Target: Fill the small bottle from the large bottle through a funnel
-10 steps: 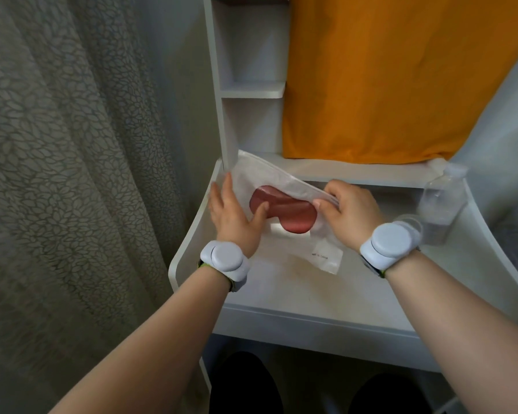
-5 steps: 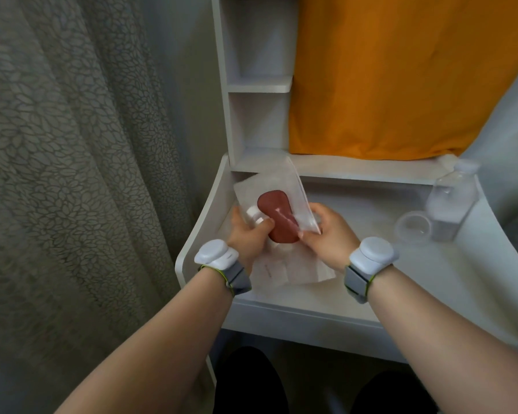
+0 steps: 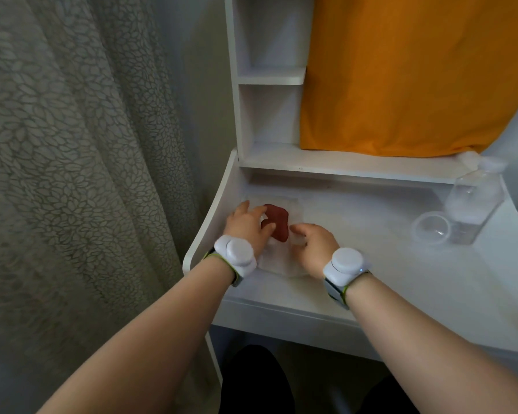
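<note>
Near the left edge of the white worktop [image 3: 371,264] lies a clear plastic bag [image 3: 293,210], flat on the surface, with a dark red piece [image 3: 278,224] showing through it; the shape is soft and lobed, possibly a folded funnel, though the film and the blur make that hard to confirm. The left hand [image 3: 245,228] rests on top of the bag with its fingers spread and fairly straight, the thumb lying across the near edge of the red piece, and the palm hides whatever else the bag may hold there. The right hand [image 3: 316,245] sits on the bag's right side, seen from behind with its fingers bent downward; whether they pinch the film or only rest on it cannot be told, since the fingertips are out of sight. Each wrist carries a white round band device [image 3: 235,255], and the lower edge of the bag disappears behind them. Well apart, at the far right of the worktop, stands the large bottle [image 3: 473,201], clear and upright, its cap smeared by the lens edge, and touching or just beside its base lies a small clear cup [image 3: 430,228]. Behind are a white shelf unit [image 3: 269,76], an orange cloth [image 3: 416,70] and, at left, a patterned curtain [image 3: 72,144].
</note>
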`<state>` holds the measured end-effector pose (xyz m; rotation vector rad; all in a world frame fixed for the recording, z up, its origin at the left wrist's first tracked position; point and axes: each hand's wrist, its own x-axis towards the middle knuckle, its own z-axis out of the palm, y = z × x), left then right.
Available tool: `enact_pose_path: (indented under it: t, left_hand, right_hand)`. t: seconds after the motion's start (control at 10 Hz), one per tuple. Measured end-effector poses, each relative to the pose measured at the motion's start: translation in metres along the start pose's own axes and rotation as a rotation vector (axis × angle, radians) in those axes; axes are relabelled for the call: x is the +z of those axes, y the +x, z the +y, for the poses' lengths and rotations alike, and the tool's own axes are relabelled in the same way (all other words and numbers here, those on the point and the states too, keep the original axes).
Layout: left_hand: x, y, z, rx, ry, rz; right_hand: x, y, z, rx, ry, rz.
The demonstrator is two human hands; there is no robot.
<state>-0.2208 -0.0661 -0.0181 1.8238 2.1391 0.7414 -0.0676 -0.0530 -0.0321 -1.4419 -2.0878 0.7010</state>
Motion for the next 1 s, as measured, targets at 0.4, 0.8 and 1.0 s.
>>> enact_pose_path:
  t: [0.4,0.8,1.0]
  left_hand:
    - [0.009,0.013,-0.005,0.15,0.404,-0.029]
    - [0.019,0.04,-0.012,0.077,0.424,-0.078]
    - [0.022,0.053,-0.009,0.067,0.437,-0.063]
  right_hand:
    - [-0.016,0.007,0.009,-0.042,-0.26,-0.033]
    - [-0.024,0.012,0.023,0.023,-0.469,-0.133]
    - [-0.03,0.013,0.03,0.009,-0.456,-0.094]
